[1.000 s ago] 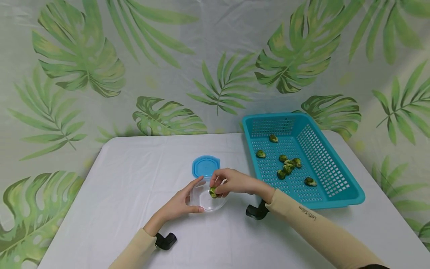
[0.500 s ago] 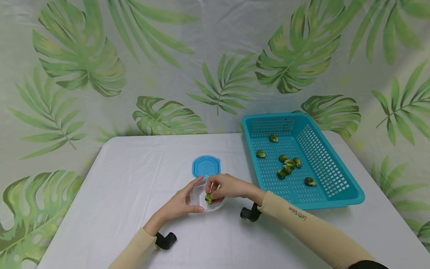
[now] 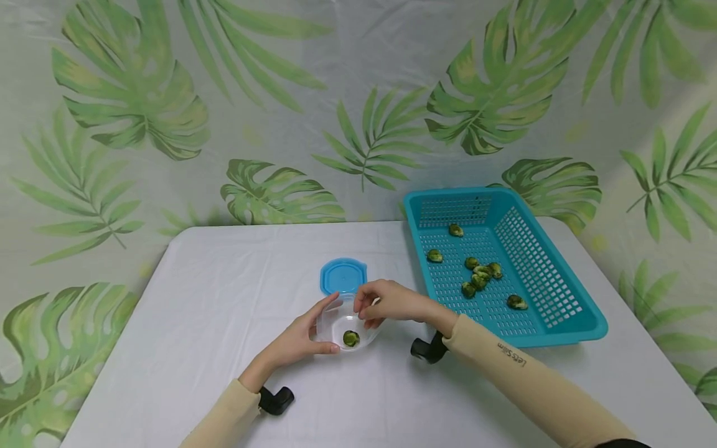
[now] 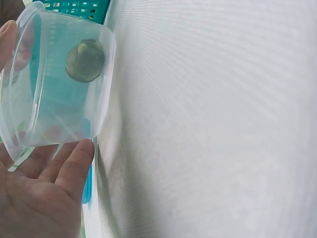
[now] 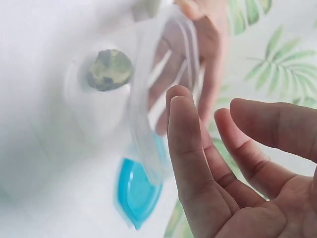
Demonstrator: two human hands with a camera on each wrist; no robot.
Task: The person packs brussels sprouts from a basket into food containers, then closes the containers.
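A clear plastic container [image 3: 340, 323] stands on the table with its open mouth up. One Brussels sprout [image 3: 351, 338] lies on its bottom, also visible through the wall in the left wrist view [image 4: 85, 60]. My left hand [image 3: 297, 341] holds the container from the left, thumb at the near side and fingers at the far side. Over the container's right rim is my right hand [image 3: 392, 301]; its fingers are loosely bent and parted, with nothing between them in the right wrist view. The blue lid [image 3: 343, 276] lies flat just behind the container.
A turquoise basket [image 3: 582, 311] with slotted walls stands at the right of the white-covered table [image 3: 241, 274]. Several Brussels sprouts [image 3: 480, 272] are scattered on its floor. A leaf-patterned cloth [image 3: 280, 112] hangs behind the table. Black wrist cameras [image 3: 276, 401] jut from both wrists.
My right hand lowered the Brussels sprout into the container, let go of it, and rose back toward the right rim. My left hand has stayed in place on the container.
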